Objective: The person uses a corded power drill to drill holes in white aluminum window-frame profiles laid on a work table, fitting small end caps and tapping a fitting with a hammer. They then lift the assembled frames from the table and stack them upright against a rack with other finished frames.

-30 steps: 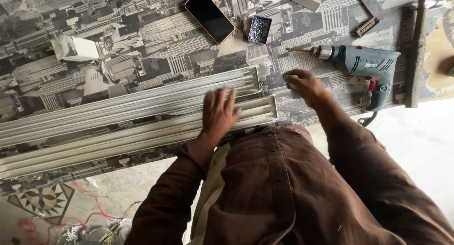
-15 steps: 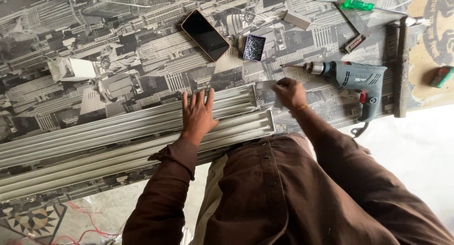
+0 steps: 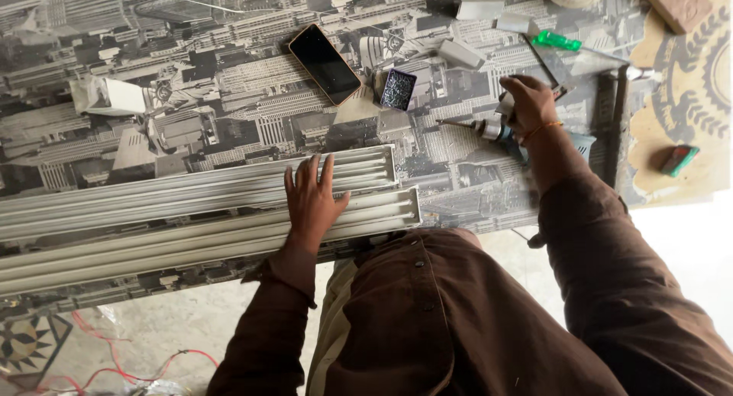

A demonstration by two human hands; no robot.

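Reaching right, the right hand now grips the drill; left hand spread on rails.

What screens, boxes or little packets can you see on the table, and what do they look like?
Phone: lies flat at the top middle of the table, a black rectangle with a dark screen and a coppery edge.
Small packet: right beside the phone, a dark rectangle with a speckled pattern.
White box: far left on the table, pale and blocky.
Left hand: rests flat on the long white rails, away from all three.
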